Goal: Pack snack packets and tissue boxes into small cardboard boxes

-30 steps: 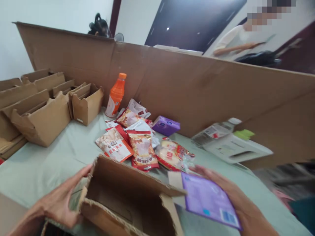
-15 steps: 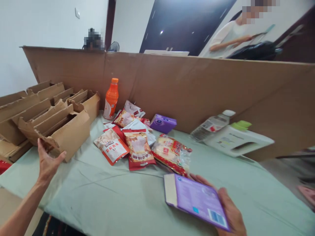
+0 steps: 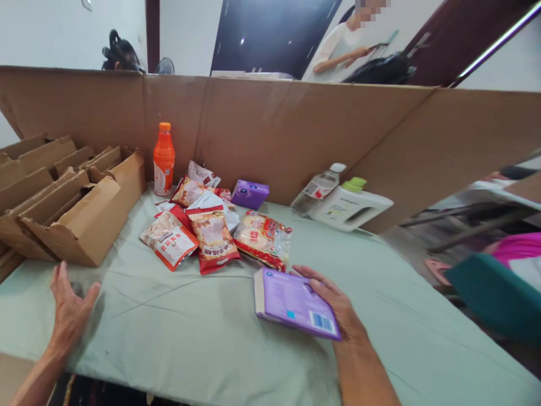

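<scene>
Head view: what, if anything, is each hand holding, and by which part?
The right hand holds a purple box by the end nearest its barcode. The left hand is open and holds nothing.

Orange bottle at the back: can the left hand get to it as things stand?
Probably yes: the left hand is open and holds nothing, and a narrow strip of green cloth runs between the cardboard boxes and snack packets toward the orange bottle.
</scene>
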`<state>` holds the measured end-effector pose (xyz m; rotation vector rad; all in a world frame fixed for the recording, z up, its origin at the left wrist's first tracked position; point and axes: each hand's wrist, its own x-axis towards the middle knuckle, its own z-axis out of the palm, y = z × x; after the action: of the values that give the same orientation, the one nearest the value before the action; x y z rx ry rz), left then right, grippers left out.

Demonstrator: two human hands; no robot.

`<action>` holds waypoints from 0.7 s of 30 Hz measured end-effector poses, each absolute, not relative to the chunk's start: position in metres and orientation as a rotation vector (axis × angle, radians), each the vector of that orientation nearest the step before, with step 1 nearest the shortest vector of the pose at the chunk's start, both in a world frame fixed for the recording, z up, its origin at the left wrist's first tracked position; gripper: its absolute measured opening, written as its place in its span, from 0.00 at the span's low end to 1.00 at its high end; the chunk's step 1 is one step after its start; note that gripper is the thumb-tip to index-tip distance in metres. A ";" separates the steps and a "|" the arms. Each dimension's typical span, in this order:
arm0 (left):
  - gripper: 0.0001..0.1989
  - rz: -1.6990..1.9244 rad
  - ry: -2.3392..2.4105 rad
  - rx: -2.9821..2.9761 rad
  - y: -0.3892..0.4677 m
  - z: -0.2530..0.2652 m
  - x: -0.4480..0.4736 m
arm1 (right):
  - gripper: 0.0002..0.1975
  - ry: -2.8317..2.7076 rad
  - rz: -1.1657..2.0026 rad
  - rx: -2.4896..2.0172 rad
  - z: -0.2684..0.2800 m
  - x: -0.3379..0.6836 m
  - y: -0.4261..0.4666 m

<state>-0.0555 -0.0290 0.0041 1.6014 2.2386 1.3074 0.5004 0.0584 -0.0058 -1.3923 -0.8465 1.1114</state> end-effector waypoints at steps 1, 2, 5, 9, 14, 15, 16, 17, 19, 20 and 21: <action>0.45 1.302 2.240 1.602 -0.032 0.003 -0.052 | 0.32 -0.872 1.092 -1.438 0.004 0.498 0.057; 0.42 1.298 2.232 1.609 -0.033 0.003 -0.049 | 0.33 -0.927 1.049 -1.481 0.016 0.494 0.057; 0.37 1.284 2.176 1.655 -0.023 0.006 -0.037 | 0.31 -1.298 0.788 -1.510 0.056 0.466 0.060; 0.36 1.254 2.083 1.723 -0.002 0.010 -0.015 | 0.31 -1.819 0.490 -1.365 0.090 0.426 0.071; 0.37 1.285 2.091 1.819 -0.008 0.008 -0.008 | 0.40 -1.829 0.374 -1.457 0.056 0.415 0.043; 0.36 1.271 2.104 1.846 -0.012 0.006 -0.010 | 0.42 -1.801 0.370 -1.485 0.043 0.416 0.033; 0.35 1.247 2.104 1.875 -0.016 0.004 -0.011 | 0.43 -1.773 0.369 -1.507 0.030 0.415 0.023; 0.34 1.217 2.087 1.900 -0.018 0.002 -0.013 | 0.44 -1.744 0.371 -1.521 0.019 0.414 0.015; 0.31 1.154 2.027 1.941 -0.017 -0.003 -0.014 | 0.45 -1.685 0.386 -1.526 0.002 0.408 0.007; 0.29 1.126 1.996 1.956 -0.012 -0.005 -0.015 | 0.44 -1.655 0.396 -1.523 -0.004 0.405 0.006; 0.29 1.104 1.972 1.961 -0.005 -0.006 -0.016 | 0.44 -1.625 0.406 -1.520 -0.007 0.402 0.009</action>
<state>-0.0164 -0.0048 -0.0063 1.9612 1.9721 1.1044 0.4023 0.0085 -0.0072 -1.5198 -1.6251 0.4061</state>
